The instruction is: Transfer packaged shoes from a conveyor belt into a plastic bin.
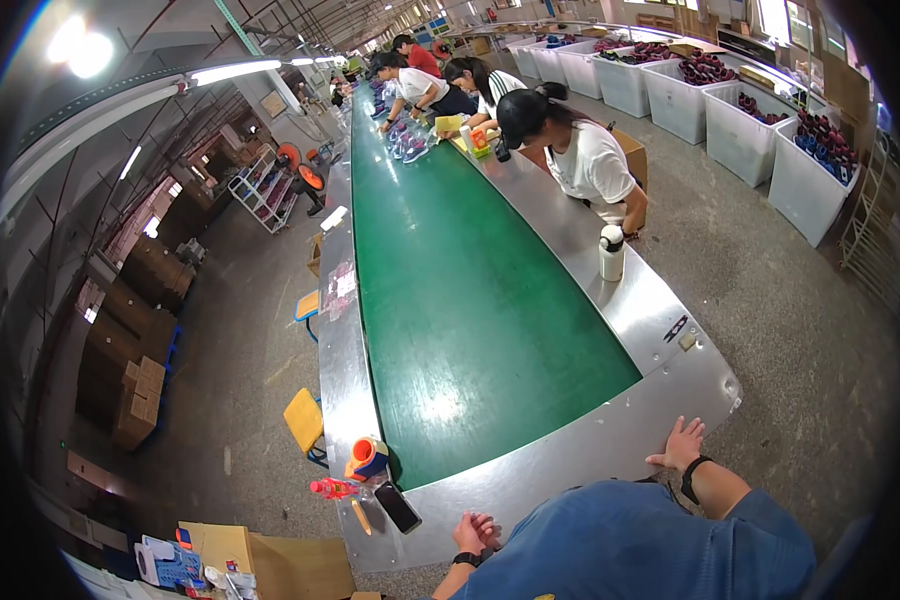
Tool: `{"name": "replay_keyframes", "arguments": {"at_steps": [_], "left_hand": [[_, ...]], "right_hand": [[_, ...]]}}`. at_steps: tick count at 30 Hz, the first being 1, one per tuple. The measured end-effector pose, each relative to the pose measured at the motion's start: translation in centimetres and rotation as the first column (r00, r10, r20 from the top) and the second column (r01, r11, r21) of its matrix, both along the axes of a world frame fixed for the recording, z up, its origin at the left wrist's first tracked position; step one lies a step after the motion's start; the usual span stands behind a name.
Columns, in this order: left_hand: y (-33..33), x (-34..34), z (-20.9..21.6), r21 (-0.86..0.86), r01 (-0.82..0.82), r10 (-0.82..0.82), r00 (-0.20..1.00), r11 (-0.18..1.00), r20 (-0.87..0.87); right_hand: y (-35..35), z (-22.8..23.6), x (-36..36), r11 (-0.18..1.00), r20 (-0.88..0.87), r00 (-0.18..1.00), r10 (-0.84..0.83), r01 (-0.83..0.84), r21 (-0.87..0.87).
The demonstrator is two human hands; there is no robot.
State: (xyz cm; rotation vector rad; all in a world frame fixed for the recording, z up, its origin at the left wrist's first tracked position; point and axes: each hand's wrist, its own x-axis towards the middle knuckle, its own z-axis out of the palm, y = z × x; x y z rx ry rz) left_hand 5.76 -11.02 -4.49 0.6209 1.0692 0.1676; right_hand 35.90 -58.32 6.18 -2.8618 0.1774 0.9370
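Note:
My left hand [477,533] rests on the near edge of the metal table end [530,500], its fingers curled in and no object showing in them. Closest to it lies a black phone [398,508]. Past the phone are a slim tan stick-like tool [361,517], a red bottle [333,488] on its side and an orange-and-blue tape roll [368,455]. My right hand [682,444] presses flat on the metal rim farther right, fingers spread, holding nothing. A small tan block [687,342] and a dark clip-shaped item [676,328] lie beyond it.
A green conveyor belt [460,300] runs away from me between metal borders. A white bottle [612,254] stands on the right border near a co-worker [570,150]; others work farther along. White bins [810,180] hold shoes. A yellow stool [305,420] stands left.

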Motion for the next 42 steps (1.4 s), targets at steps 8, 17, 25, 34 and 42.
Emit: {"name": "replay_keyframes", "arguments": {"at_steps": [8,17,25,34,42], "left_hand": [[-0.5,0.3,0.6,0.047,-0.016,0.019,0.997,0.999,-0.08],[-0.3,0.2,0.5,0.032,-0.013,0.015,0.999,0.999,-0.049],[-0.7,0.6,1.2,0.081,-0.003,0.011,0.995,0.997,-0.098],[-0.9,0.7,1.5,0.09,-0.006,0.016,0.994,0.996,-0.112],[-0.7,0.6,1.0,0.089,-0.002,0.011,0.994,0.996,-0.105]], "right_hand": [[0.1,0.4,-0.1,1.0,-0.005,1.0,-0.009,0.009,0.007],[0.1,0.4,0.0,1.0,-0.003,1.0,0.008,-0.008,-0.015],[0.1,0.2,0.0,0.999,-0.003,1.0,0.02,-0.02,-0.027],[0.0,0.1,0.0,0.999,0.0,1.0,0.022,-0.022,-0.028],[0.0,0.0,-0.1,1.0,0.002,1.0,0.013,-0.013,-0.018]]}}
